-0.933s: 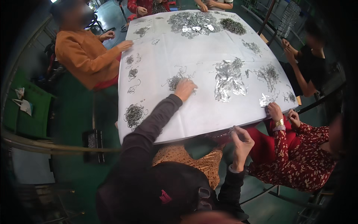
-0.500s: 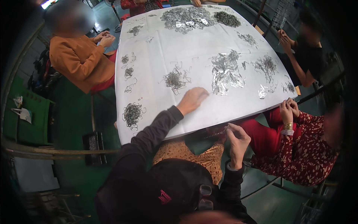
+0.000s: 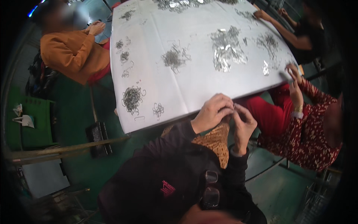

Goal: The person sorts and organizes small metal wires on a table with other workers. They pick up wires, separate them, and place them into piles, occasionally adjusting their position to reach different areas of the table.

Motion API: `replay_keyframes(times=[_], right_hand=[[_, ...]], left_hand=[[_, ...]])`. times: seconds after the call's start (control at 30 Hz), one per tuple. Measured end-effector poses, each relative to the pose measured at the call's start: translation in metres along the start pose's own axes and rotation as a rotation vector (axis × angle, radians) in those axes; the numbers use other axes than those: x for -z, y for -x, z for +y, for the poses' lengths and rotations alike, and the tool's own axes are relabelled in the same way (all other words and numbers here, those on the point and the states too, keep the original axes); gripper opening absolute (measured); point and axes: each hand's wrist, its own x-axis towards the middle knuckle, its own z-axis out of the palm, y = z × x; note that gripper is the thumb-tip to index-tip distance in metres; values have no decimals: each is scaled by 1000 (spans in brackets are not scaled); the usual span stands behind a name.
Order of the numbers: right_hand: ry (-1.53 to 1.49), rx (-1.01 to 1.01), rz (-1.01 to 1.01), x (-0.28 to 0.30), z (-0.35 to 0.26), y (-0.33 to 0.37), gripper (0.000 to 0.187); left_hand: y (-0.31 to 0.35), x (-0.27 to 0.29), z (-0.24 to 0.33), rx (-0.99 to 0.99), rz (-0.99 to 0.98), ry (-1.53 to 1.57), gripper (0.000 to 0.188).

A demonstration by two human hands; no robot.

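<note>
My left hand (image 3: 213, 112) and my right hand (image 3: 244, 127) meet just off the table's near edge. Thumbs and fingertips of both are pinched together, and whatever small piece lies between them is hidden. On the white table (image 3: 149, 78), a pile of bent wire hooks (image 3: 132, 100) lies left of my left hand, with a smaller scatter of wire hooks (image 3: 158, 110) nearer to it. A loose heap of thin wire pieces (image 3: 174, 58) sits beyond my hands. Farther right is a spread of shiny flat metal strips (image 3: 227, 50).
A co-worker in a red patterned top (image 3: 302, 123) sits close on my right, hands at the table edge. One in orange (image 3: 71, 56) is at the left, another in black (image 3: 311, 41) at the far right. A large metal heap (image 3: 179, 4) lies at the far side.
My left hand has come back from over the table to meet my right hand. The view has shifted. The black-clad co-worker's arm now reaches onto the table.
</note>
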Motion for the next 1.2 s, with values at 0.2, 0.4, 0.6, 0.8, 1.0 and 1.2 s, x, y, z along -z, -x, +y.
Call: replay_keyframes(times=[0.2, 0.4, 0.6, 0.8, 1.0, 1.2], right_hand=[[-102, -49, -25, 3, 3, 4, 20], [71, 15, -90, 5, -8, 6, 22], [-113, 14, 37, 14, -3, -31, 21], [448, 487, -205, -19, 70, -160, 21], [998, 688, -422, -32, 143, -211, 18], [865, 590, -389, -29, 114, -195, 19]], left_hand=[[4, -3, -3, 48, -10, 42, 12], [6, -5, -6, 73, 22, 21, 10], [6, -3, 2, 128, 38, 75, 10], [7, -3, 10, 189, -1, 115, 12], [12, 2, 16, 177, 72, 158, 12], [10, 7, 13, 136, 75, 61, 12]])
